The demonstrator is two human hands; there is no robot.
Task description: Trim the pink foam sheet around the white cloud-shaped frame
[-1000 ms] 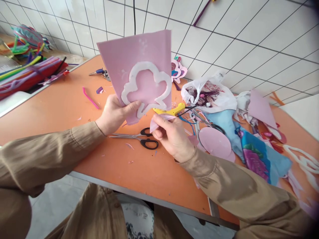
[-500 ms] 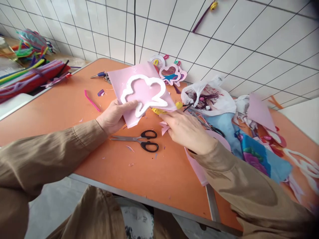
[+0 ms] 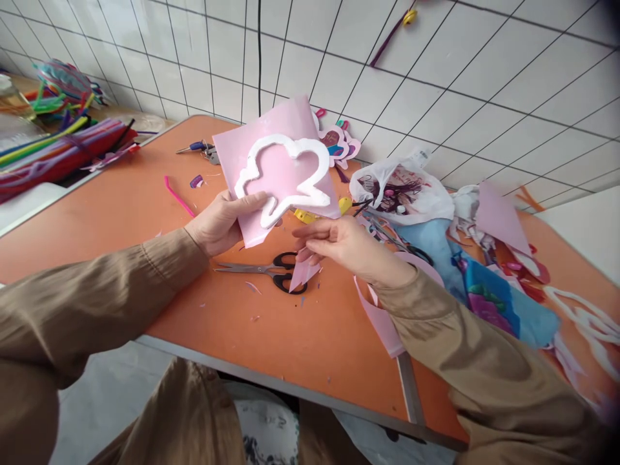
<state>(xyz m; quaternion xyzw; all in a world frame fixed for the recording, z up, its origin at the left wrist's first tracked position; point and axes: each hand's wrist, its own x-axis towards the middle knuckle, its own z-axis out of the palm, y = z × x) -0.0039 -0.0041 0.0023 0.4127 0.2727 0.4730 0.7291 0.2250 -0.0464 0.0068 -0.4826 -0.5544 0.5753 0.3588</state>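
My left hand (image 3: 220, 223) grips a pink sheet (image 3: 290, 171) with a white foam outline (image 3: 314, 169), rounded and lobed, lying against it; the thumb presses on the outline's lower left part. My right hand (image 3: 334, 242) is just below the sheet's lower right corner. Its fingers are closed on a small pink scrap (image 3: 303, 276) that hangs from the fingertips over the scissors' handles. The black-handled scissors (image 3: 252, 267) lie on the orange table beneath the hands. Behind the right hand, a yellow item (image 3: 305, 216) is partly hidden by the sheet.
Keys (image 3: 209, 152) and a pink strip (image 3: 178, 196) lie at the back left. A white plastic bag (image 3: 436, 197) of dark threads stands at the back right. Blue cloth (image 3: 540, 320) and pink sheets cover the right side. Pipe cleaners (image 3: 72, 148) lie far left. A tiled wall closes the back.
My right hand has drawn back from the yellow item, and the pink scrap has moved left and nearer to me with it. The left hand has tilted the sheet up slightly.
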